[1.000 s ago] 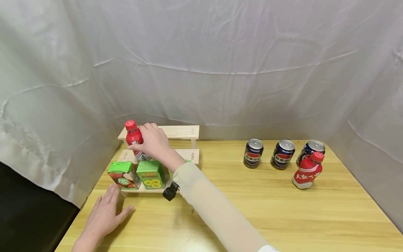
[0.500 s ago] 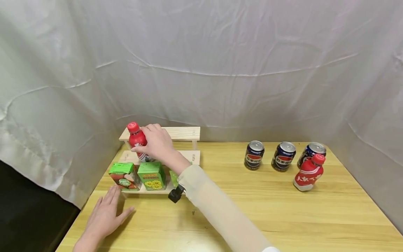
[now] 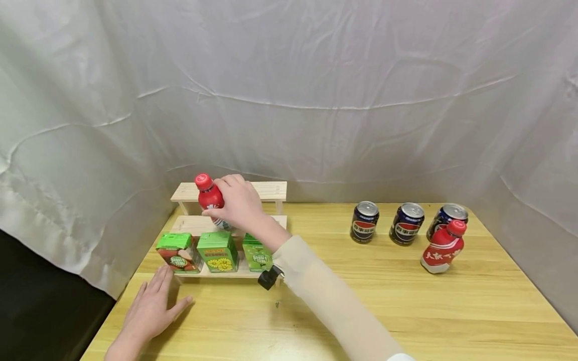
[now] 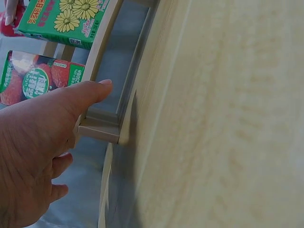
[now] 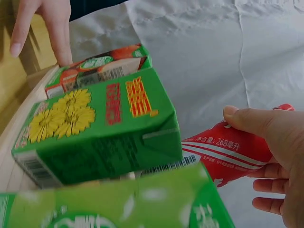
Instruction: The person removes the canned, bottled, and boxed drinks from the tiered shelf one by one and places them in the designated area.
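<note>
My right hand [image 3: 241, 204] grips a red plastic drink bottle [image 3: 210, 197] with a red cap, thumb across its front. The bottle is upright at the middle tier of a small wooden step rack [image 3: 182, 224], its base partly hidden behind the cartons. In the right wrist view the red bottle [image 5: 225, 152] shows past the cartons, fingers curled round it. My left hand [image 3: 151, 304] lies with fingers extended at the rack's front left corner, just below a red-and-green juice carton [image 3: 179, 254]. From the left wrist view, the left thumb [image 4: 97, 90] points along the rack's front edge.
On the front tier, a green carton with yellow flowers [image 3: 218, 253] and a lighter green carton [image 3: 257, 254] stand beside the red-and-green one. To the right are blue cola cans [image 3: 365, 223] and another red bottle [image 3: 441, 248]. A grey curtain [image 3: 334, 140] backs the wooden table [image 3: 361, 296].
My right hand has shifted to the right with the red bottle along the middle tier. The lighter green carton has come out from behind the forearm. The left hand stays put.
</note>
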A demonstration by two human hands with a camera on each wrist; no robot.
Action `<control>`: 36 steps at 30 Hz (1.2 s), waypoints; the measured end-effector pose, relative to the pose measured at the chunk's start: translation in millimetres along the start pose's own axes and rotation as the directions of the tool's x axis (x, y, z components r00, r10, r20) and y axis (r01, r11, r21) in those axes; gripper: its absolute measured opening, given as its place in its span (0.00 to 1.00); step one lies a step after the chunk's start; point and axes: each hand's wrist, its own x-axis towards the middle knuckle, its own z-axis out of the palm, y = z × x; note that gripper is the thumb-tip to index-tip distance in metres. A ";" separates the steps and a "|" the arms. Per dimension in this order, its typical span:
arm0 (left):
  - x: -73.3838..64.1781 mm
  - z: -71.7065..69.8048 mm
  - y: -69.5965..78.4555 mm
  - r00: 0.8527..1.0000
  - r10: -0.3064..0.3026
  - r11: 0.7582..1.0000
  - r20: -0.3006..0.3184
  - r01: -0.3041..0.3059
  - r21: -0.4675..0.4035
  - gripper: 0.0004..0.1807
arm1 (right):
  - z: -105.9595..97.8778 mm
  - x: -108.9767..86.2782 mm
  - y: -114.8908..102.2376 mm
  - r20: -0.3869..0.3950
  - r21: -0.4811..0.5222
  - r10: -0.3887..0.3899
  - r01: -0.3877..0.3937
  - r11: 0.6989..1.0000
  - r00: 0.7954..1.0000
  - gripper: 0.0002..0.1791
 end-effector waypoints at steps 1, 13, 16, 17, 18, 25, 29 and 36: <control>-0.2 0.0 0.0 1.000 0.001 1.000 -0.002 -0.001 0.001 0.55 | -1.3 -1.4 1.8 -0.002 -0.004 0.000 0.000 1.000 1.000 0.39; 0.6 -0.2 0.2 1.000 -0.010 1.000 0.020 0.010 -0.013 0.56 | -16.0 -20.4 24.2 -0.041 0.006 0.009 -0.008 1.000 0.999 0.39; 0.0 -0.8 1.0 1.000 -0.011 1.000 0.023 0.012 -0.019 0.56 | -20.3 -25.7 29.5 -0.064 0.022 0.008 -0.007 1.000 0.998 0.39; -0.2 -1.0 1.2 1.000 -0.011 1.000 0.025 0.012 -0.020 0.56 | -21.8 -27.5 31.4 -0.071 0.020 0.008 -0.006 1.000 0.997 0.38; -0.2 -1.2 1.3 1.000 -0.010 1.000 0.025 0.011 -0.020 0.56 | -23.3 -29.4 33.4 -0.076 0.019 0.009 -0.007 1.000 0.997 0.38; 0.8 -1.6 0.8 0.999 -0.011 1.000 0.031 0.012 -0.018 0.56 | -31.8 -43.1 50.2 -0.086 0.033 0.033 -0.030 0.999 0.996 0.39; 1.0 -2.1 0.9 0.999 -0.008 1.000 0.033 0.009 -0.021 0.56 | -35.7 -49.9 59.9 -0.099 0.046 0.050 -0.046 0.998 0.994 0.38; 0.0 -2.0 1.8 1.000 -0.006 1.000 0.031 0.006 -0.014 0.56 | -40.4 -62.6 73.4 -0.105 0.072 0.075 -0.068 0.995 0.992 0.37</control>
